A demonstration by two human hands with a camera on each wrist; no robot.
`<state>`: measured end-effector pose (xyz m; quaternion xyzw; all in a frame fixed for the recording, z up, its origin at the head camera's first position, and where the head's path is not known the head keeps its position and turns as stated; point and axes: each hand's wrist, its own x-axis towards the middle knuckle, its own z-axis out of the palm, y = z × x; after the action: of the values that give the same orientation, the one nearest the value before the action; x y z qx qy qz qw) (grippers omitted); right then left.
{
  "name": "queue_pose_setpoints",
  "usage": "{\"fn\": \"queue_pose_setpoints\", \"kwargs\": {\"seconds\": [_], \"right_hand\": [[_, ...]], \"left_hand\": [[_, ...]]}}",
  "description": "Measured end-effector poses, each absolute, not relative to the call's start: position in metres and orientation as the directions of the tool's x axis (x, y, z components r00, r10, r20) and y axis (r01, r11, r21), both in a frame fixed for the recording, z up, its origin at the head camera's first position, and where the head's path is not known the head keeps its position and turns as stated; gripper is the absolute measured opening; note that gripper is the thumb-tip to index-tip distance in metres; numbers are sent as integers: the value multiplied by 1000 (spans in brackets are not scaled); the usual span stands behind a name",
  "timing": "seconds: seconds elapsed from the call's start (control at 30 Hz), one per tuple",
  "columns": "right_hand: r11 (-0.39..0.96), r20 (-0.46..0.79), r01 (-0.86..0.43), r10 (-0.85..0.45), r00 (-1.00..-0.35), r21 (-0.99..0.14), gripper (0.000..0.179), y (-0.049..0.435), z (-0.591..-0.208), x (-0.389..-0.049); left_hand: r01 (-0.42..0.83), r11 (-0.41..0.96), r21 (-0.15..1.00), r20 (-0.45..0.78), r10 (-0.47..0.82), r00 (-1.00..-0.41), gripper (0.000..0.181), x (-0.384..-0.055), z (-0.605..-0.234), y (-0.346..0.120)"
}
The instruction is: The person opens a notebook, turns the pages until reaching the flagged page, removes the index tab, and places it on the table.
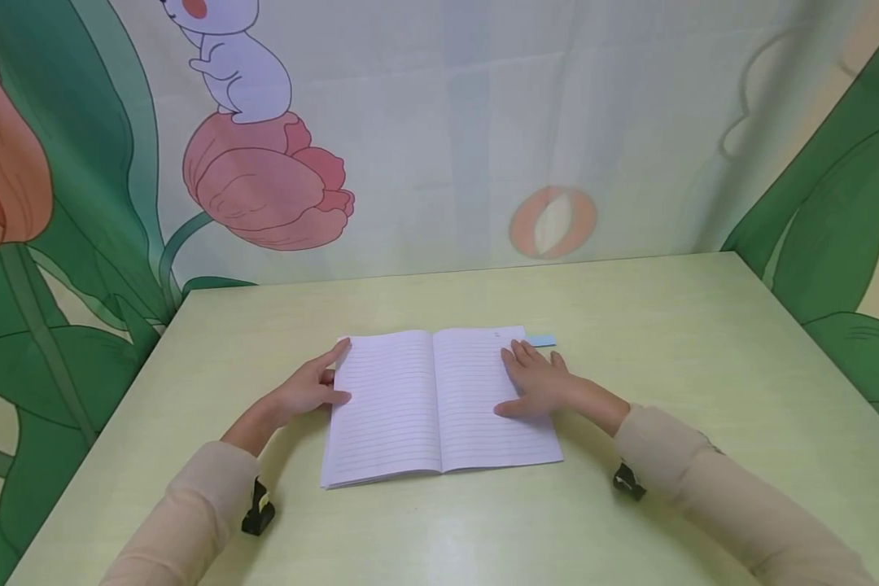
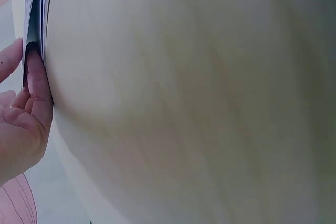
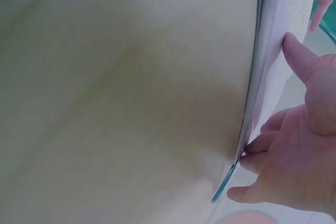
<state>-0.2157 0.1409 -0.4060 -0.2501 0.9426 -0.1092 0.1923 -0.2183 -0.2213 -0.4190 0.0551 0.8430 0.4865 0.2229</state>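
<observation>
An open lined notebook (image 1: 388, 407) lies on the table, its two white pages spread flat around the centre fold. At its left edge my left hand (image 1: 308, 391) holds the page margin. In the left wrist view, the thumb of the left hand (image 2: 23, 119) is on one side of some pages and a finger reaches between the sheets. My right hand (image 1: 538, 382) rests on the right page with its fingers spread and fairly straight. A light blue strip (image 1: 540, 341) sticks out past the upper right edge, near the fingertips; it also shows as a teal strip (image 3: 224, 184) in the right wrist view.
The pale yellow-green table (image 1: 439, 529) extends around the notebook on all sides. Behind it hangs a curtain (image 1: 425, 163) printed with flowers and leaves. Small black devices (image 1: 259, 509) sit under both sleeves at the wrists.
</observation>
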Motion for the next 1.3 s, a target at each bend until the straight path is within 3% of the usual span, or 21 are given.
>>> {"fn": "queue_pose_setpoints", "kwargs": {"seconds": [0.73, 1.3], "right_hand": [[814, -317, -409, -549, -773, -412, 88, 128, -402, -214], [611, -266, -283, -651, -711, -739, 84, 98, -398, -212]], "left_hand": [[-129, 526, 841, -322, 295, -900, 85, -219, -417, -221], [-130, 527, 840, -322, 291, -901, 87, -219, -417, -219]]}}
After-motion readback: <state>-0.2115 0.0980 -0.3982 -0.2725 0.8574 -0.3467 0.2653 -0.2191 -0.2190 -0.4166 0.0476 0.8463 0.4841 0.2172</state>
